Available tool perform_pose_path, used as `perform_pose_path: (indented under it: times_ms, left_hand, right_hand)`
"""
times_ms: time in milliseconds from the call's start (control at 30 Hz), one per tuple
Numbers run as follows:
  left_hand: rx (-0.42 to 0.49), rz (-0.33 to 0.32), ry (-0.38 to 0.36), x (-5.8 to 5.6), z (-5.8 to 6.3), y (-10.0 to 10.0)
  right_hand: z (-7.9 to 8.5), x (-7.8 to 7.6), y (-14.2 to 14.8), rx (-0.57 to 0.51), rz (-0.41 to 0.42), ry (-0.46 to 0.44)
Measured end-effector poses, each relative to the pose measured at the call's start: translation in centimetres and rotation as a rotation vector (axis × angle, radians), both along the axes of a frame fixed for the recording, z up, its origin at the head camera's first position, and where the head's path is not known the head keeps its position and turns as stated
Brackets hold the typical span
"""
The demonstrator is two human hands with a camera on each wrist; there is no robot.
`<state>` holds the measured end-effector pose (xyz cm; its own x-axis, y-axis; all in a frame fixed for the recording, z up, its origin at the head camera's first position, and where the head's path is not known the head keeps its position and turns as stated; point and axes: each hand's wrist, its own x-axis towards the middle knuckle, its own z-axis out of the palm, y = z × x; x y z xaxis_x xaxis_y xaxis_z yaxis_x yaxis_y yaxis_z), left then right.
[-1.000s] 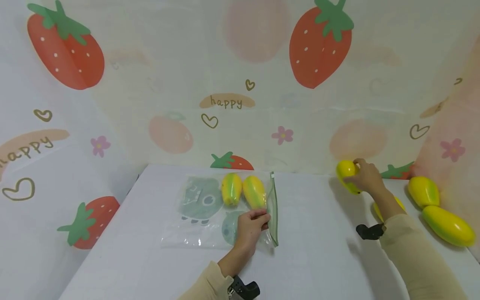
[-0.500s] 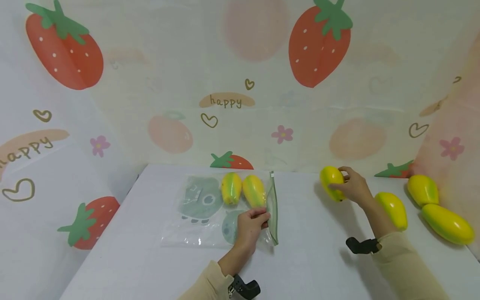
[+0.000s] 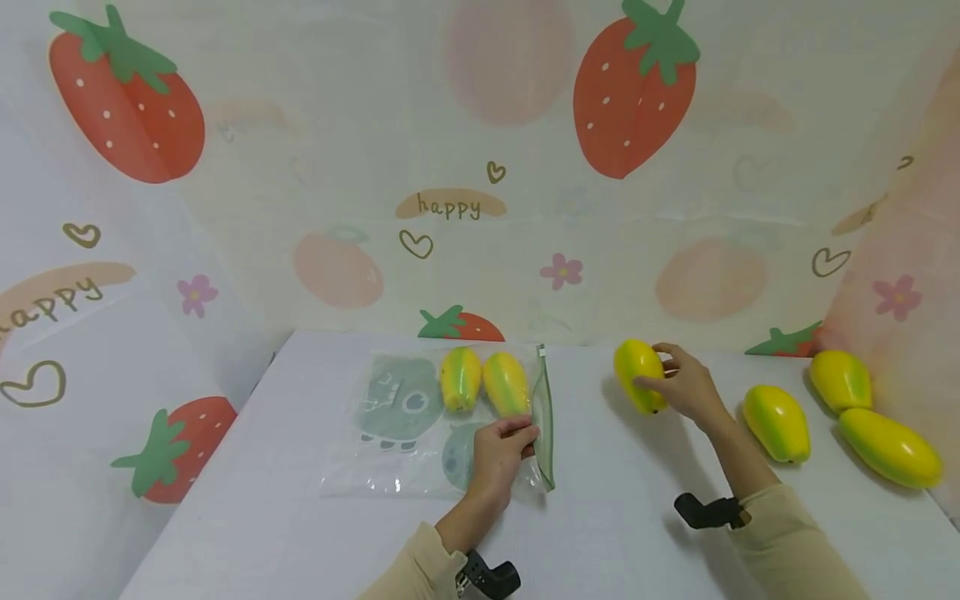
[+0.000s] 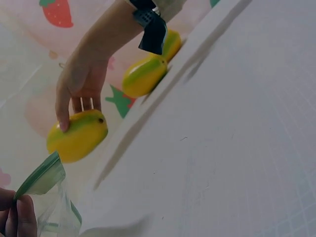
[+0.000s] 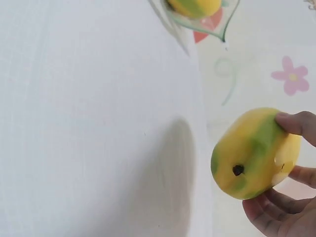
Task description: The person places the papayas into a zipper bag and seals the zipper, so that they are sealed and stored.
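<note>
While the left hand (image 3: 498,458) grips the clear bag (image 3: 401,400), the right hand (image 3: 690,387) brings a yellow-green fruit (image 3: 634,372) closer

And across it comes! Over the last second the yellow-green fruit has travelled leftward to a spot nearer the bag, though well short of touching it. It's up off the table (image 3: 585,517), shadow falling below, the right hand's thumb on one side and fingers on the other. That arm has also cleared the nearest loose fruit (image 3: 777,425), now showing whole, with the back fruit (image 3: 840,381) and the long fruit (image 3: 890,448) over to its right.

No such travel from the left hand: thumb and finger still pinch the green zip edge (image 3: 546,425), and the bag lies where it did. The left bagged fruit (image 3: 461,379) and the right bagged fruit (image 3: 507,385) already appear to be inside. So, as I read it, a third is mid-carry, with part of the gap closed. How wide the bag's mouth gapes, I can't tell.
</note>
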<state>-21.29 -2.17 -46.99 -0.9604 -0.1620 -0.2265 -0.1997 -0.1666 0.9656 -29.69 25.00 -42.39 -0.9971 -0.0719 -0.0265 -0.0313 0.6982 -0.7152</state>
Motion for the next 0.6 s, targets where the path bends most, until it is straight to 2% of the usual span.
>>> perform_pose_path:
  times_ms: [600]
  left_hand:
    - [0.023,0.007,0.026,0.2,0.4,0.1]
  right_hand:
    - [-0.7,1.2,-3.0,-0.094,0.053,0.026]
